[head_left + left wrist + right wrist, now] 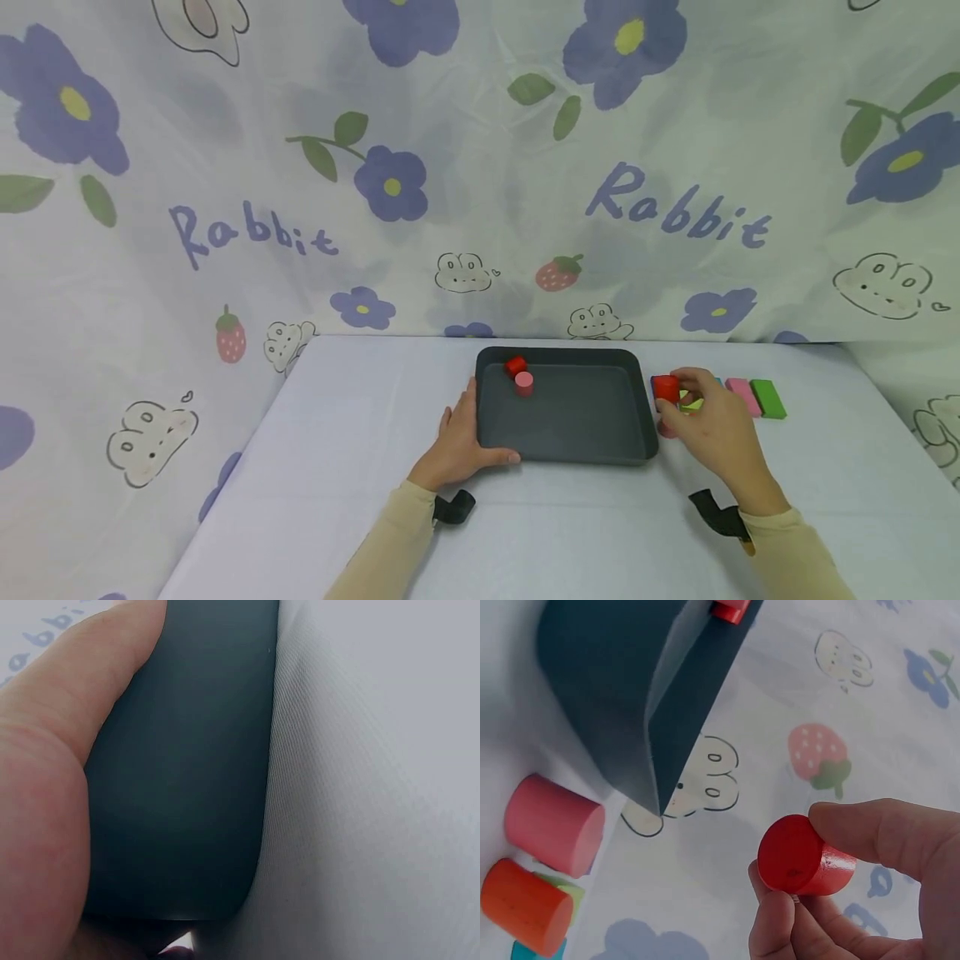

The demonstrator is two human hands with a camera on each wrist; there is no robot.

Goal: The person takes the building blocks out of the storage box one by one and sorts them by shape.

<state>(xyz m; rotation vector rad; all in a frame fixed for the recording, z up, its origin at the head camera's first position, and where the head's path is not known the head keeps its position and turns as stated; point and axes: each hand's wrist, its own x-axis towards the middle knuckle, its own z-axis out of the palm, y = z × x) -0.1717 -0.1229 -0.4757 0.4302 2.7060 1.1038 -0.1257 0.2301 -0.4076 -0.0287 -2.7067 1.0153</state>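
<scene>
My right hand [718, 429] pinches a red cylinder [802, 855] between thumb and fingers, just beyond the right rim of a dark grey tray [577, 412]. In the right wrist view the cylinder's round end faces the camera. Along the tray's left side rests my left hand [456, 446], fingers straight and thumb laid along the front corner. The left wrist view shows that hand [45, 765] against the tray's outer wall. Inside the tray, towards the back left, a red block [516, 366] lies beside a pink cylinder [524, 383].
Right of the tray, a pink cylinder [551, 825] and an orange cylinder [525, 906] lie on the white table. Farther right are a pink block [743, 397] and a green block [768, 398], with other coloured blocks partly behind my right hand. A printed cloth [480, 167] hangs behind the table.
</scene>
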